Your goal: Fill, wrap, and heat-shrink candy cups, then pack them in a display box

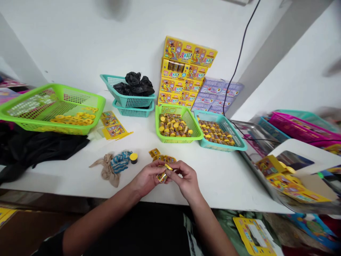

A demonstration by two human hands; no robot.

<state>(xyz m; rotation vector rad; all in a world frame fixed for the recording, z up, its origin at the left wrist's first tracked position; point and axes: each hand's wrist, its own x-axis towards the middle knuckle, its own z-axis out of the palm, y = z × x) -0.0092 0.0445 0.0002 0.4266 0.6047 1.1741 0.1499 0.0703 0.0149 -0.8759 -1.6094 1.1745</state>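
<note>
A small jar with a yellow cap and a printed yellow label is held between both hands over the front of the table. My left hand has its fingers closed around the jar from the left. On the other side, my right hand pinches at the jar near its cap; the fingers partly hide it. Several yellow printed labels lie on the table just beyond the fingertips. A dark round tub with a yellow top stands left of them, beside a crumpled blue-striped and beige cloth.
A green basket and a teal basket behind hold many capped jars. Far left, another green basket contains yellow rings. Stacked yellow boxes stand against the wall. A metal tray sits right; a black cable hangs down.
</note>
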